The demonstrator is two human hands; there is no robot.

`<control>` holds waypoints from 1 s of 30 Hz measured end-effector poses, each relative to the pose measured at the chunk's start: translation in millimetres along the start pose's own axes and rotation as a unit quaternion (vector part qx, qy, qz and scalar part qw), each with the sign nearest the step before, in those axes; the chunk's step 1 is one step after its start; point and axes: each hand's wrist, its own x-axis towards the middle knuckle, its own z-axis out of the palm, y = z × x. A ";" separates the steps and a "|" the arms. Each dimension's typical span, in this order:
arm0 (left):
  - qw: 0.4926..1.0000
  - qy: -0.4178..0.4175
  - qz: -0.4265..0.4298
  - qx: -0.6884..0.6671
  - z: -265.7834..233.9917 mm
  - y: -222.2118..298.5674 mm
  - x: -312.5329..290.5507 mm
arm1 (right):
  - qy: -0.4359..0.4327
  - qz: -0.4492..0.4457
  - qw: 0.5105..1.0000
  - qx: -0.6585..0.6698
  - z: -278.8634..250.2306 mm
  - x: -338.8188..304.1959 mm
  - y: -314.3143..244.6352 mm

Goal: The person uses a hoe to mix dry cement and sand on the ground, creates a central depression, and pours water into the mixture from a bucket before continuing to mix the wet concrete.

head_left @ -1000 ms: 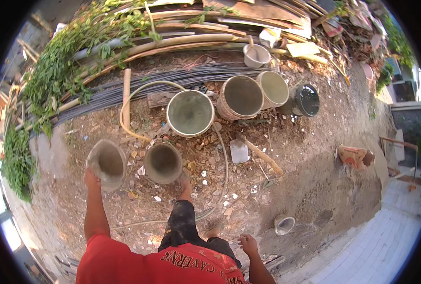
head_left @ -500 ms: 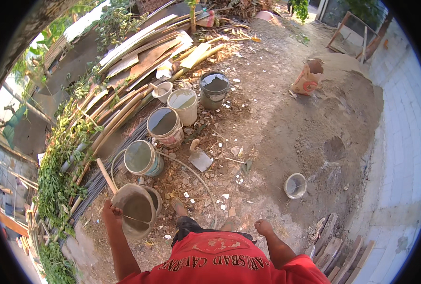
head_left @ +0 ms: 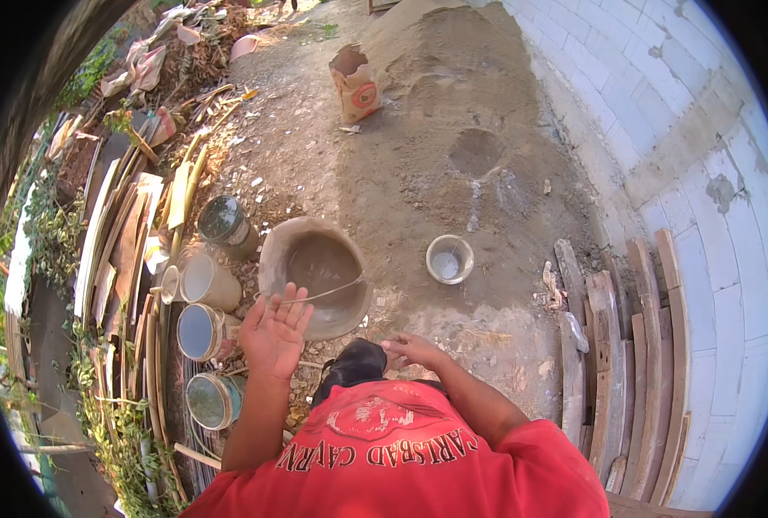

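The left hand (head_left: 273,335) is wide, palm turned up and fingers loosely spread in front of the near left rim of the large grey bucket (head_left: 278,250), whose mouth faces up toward the head; the thin handle (head_left: 336,289) runs from the rim's right side across to those fingers, though I cannot tell whether it is hooked on them or merely passes by. The right hand (head_left: 410,350) is half curled beside the dark-clothed knee (head_left: 353,364), and whether anything is in it I cannot tell. With the left fingers so slack, the handle could slide off them if the bucket's weight pulls there, and a lopsided pull could tip it; whether its base rests on the ground or hangs clear is hidden. The knee is close to the near rim, so a step forward could knock the bucket. On its left, the row of buckets (head_left: 227,335), some seemingly holding liquid, lies near enough that a sideways swing might bump one and slop it over. The small pale pail (head_left: 465,269) to the right, at the edge of the damp sand (head_left: 401,198), could be kicked by a careless foot
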 end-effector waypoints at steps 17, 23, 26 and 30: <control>0.830 -0.192 -0.522 0.048 234.8 -242.4 293.7 | 0.637 -0.307 0.607 0.363 -196.8 21.2 -189.0; 0.735 -0.242 -0.630 0.069 273.5 -274.4 343.9 | 0.742 -0.245 0.557 0.282 -277.6 11.7 -228.1; 0.633 -0.320 -0.683 0.176 281.6 -286.9 396.7 | 0.755 -0.155 0.609 0.188 -336.0 8.4 -236.7; 0.412 -0.572 -0.427 0.566 305.1 -272.2 490.4 | 0.752 -0.181 0.620 0.131 -403.6 25.0 -293.5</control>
